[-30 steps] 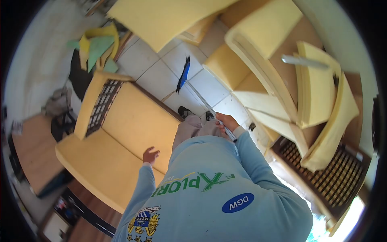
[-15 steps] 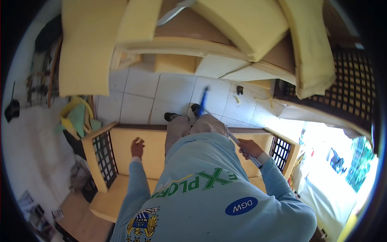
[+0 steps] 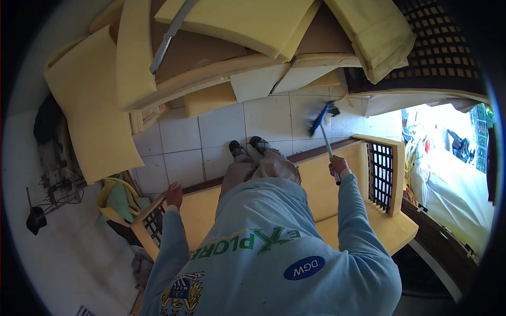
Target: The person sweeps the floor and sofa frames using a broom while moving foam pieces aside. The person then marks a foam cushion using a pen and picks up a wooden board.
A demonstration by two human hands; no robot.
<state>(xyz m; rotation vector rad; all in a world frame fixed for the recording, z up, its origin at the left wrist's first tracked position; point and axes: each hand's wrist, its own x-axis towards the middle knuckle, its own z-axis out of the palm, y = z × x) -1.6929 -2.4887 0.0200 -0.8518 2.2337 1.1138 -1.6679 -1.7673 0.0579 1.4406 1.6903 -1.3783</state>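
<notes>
My right hand [image 3: 339,166] is closed around the metal handle of a broom [image 3: 328,142]. The broom's blue head with dark bristles [image 3: 318,120] is low over the white tiled floor, slightly blurred. A small dark scrap [image 3: 334,109] lies right by the head, and a thin yellow foam strip [image 3: 345,97] is just beyond. My left hand [image 3: 174,195] holds nothing; its fingers are loosely bent and apart from the thumb, near the left arm of the foam-covered sofa frame [image 3: 203,208].
Opposite stands another sofa frame [image 3: 211,68] with foam sheets [image 3: 247,23] and a grey metal strip [image 3: 171,39] on it. A large foam sheet [image 3: 97,116] hangs at the left, above yellow and green scraps [image 3: 118,203]. White sheeting [image 3: 453,179] lies at the right.
The broom head has swung from beside my shoes out to the right, to the dark scrap. My right hand has moved forward with the handle. The view has turned.
</notes>
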